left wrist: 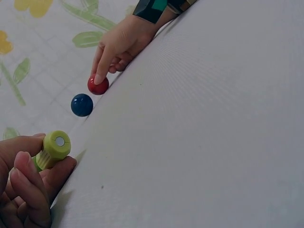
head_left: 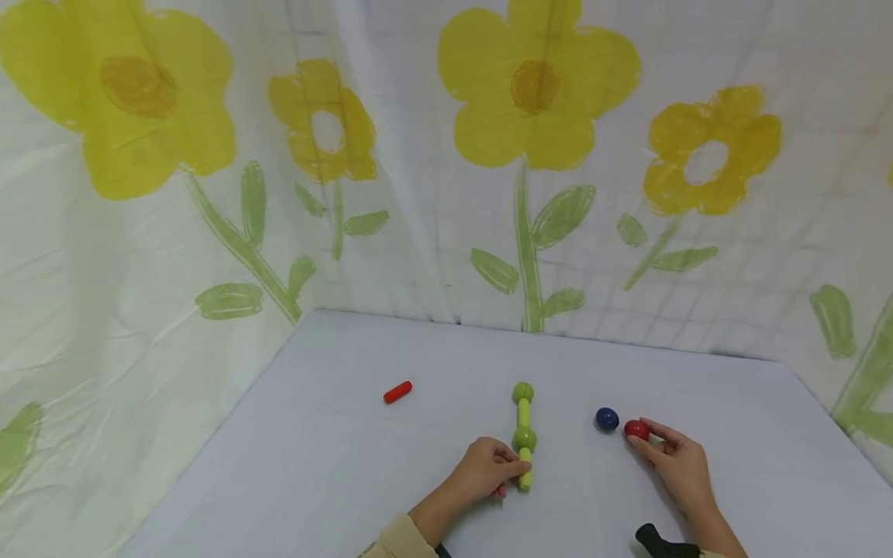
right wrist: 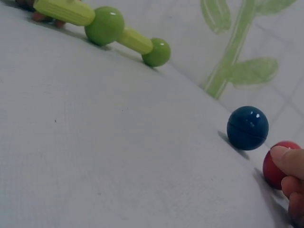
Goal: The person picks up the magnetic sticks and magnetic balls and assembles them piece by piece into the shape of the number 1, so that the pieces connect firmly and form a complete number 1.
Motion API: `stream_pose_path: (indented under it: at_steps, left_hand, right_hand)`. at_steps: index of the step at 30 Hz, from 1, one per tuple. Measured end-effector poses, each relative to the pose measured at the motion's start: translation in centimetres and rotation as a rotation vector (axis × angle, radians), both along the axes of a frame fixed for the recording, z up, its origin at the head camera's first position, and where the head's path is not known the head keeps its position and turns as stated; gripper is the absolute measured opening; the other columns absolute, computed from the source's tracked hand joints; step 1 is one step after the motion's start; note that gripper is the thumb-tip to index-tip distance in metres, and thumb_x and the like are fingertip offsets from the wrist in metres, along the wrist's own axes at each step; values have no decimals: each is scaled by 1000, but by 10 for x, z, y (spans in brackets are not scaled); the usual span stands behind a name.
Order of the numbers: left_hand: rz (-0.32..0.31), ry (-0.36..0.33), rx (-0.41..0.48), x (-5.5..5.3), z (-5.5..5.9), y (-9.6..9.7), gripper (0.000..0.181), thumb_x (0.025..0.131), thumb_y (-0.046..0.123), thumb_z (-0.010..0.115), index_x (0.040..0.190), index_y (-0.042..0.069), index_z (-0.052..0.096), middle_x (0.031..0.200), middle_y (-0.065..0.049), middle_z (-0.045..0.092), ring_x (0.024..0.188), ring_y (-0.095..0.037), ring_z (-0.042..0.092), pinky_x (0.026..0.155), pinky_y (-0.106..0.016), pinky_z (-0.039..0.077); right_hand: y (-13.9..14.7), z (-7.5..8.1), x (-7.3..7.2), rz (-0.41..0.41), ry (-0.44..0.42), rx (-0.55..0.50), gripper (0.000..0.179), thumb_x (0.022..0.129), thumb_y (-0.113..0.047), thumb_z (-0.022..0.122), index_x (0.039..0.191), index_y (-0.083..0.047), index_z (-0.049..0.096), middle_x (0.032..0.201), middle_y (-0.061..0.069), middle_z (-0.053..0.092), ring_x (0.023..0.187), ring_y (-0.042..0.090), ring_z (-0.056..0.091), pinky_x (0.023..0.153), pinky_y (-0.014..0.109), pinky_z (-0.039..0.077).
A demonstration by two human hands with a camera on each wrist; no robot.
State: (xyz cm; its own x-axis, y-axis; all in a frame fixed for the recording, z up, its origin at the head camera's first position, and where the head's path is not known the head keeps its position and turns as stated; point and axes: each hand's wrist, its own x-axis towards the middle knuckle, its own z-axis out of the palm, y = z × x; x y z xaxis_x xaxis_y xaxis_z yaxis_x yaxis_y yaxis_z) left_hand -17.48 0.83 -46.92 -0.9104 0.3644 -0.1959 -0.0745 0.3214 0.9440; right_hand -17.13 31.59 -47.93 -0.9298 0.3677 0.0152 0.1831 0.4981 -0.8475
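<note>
My left hand (head_left: pixel 486 470) pinches the near end of a chain of green pieces in the middle of the table. The chain runs away from me: a yellow-green rod (head_left: pixel 525 457), a green ball (head_left: pixel 525 439), a second rod (head_left: pixel 524 413) and another green ball (head_left: pixel 522 392). In the left wrist view the held rod (left wrist: pixel 53 148) shows a round silvery spot on its end face. Over on the right, my right hand (head_left: pixel 678 463) holds a red ball (head_left: pixel 636 429) between thumb and fingers. A dark blue ball (head_left: pixel 607 419) lies just left of the red one.
A red rod (head_left: pixel 398 392) lies apart on the left of the white table (head_left: pixel 293 457). Behind the table hangs a white curtain (head_left: pixel 412 232) with painted yellow flowers. A black band (head_left: pixel 663 542) sits at my right wrist.
</note>
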Motion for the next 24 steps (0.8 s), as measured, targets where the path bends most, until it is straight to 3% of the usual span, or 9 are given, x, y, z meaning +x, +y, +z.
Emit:
stream_pose_path:
  at_steps: [10, 18, 24]
  left_hand:
    - [-1, 2, 1, 0, 0, -1, 18, 88, 20, 74, 81, 6, 66, 56, 4, 57, 41, -6, 45, 43, -18, 36]
    - [-4, 5, -1, -1, -1, -2, 18, 88, 21, 74, 82, 6, 66, 57, 5, 57, 42, -6, 45, 43, -18, 36]
    - [-2, 0, 0, 0, 0, -1, 18, 88, 21, 74, 82, 6, 66, 57, 5, 57, 42, -6, 45, 43, -18, 36]
  right_hand:
    - [-10, -2, 9, -10, 23, 51, 52, 87, -22, 75, 127, 7, 59, 62, 2, 52, 54, 8, 40, 50, 25, 33]
    - [-22, 1, 22, 42, -28, 22, 56, 86, -25, 76, 129, 6, 57, 65, 2, 52, 57, 9, 42, 52, 24, 34]
    - [-37, -1, 30, 124, 32, 84, 46, 83, -16, 79, 122, 3, 64, 75, 3, 54, 60, 9, 46, 52, 23, 38]
